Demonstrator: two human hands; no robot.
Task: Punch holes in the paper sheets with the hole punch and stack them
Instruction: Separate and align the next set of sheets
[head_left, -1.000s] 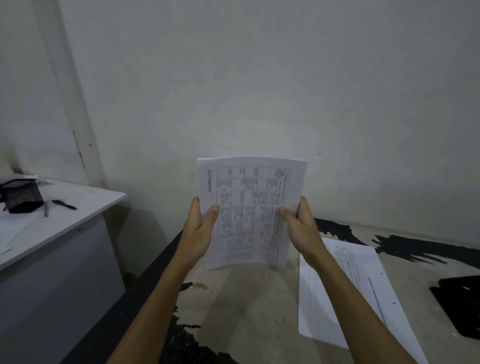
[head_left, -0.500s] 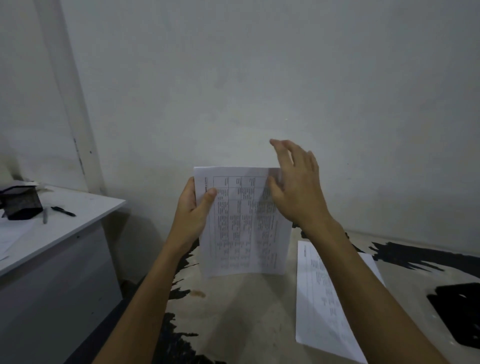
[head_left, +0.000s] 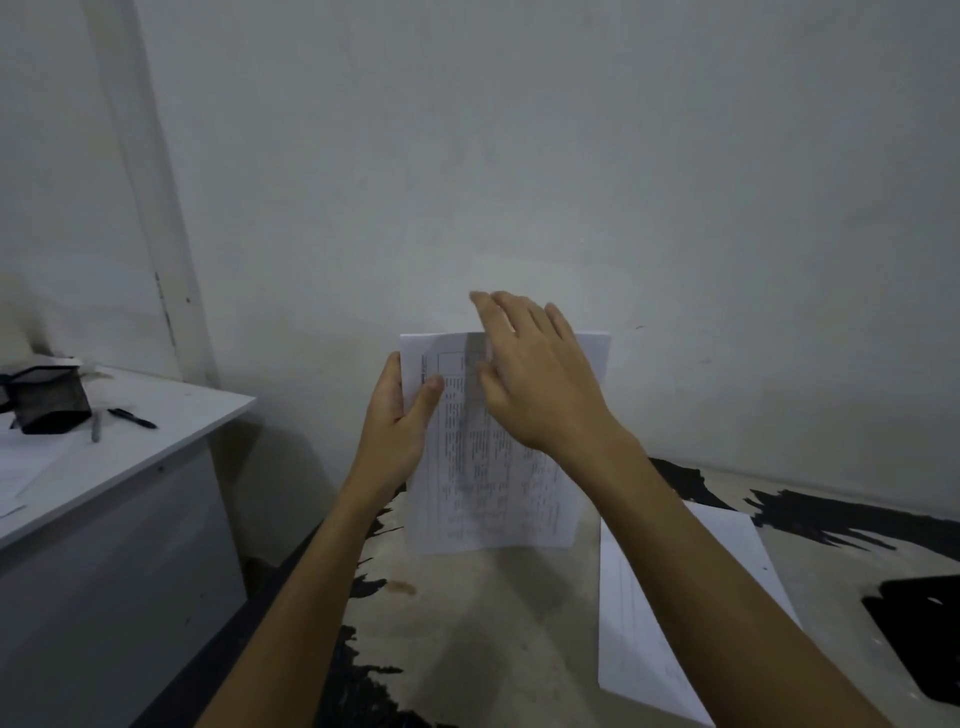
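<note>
A bundle of printed paper sheets (head_left: 493, 493) stands upright above the worn tabletop. My left hand (head_left: 400, 421) grips its left edge, thumb on the printed face. My right hand (head_left: 540, 374) is open, fingers spread, in front of the sheets' upper part, blurred by motion; I cannot tell if it touches them. A second stack of white sheets (head_left: 675, 613) lies flat on the table at the right, partly hidden by my right forearm. No hole punch is recognisable in view.
The pale tabletop (head_left: 493, 623) has black worn patches and meets a white wall behind. At left stands a white desk (head_left: 171, 426) with a black mesh holder (head_left: 49, 400), a black pen (head_left: 132, 418) and a grey pen (head_left: 95, 428).
My right hand let go of the sheets' right edge and rose in front of their top, moving left. My left hand kept its grip; the bundle shifted slightly.
</note>
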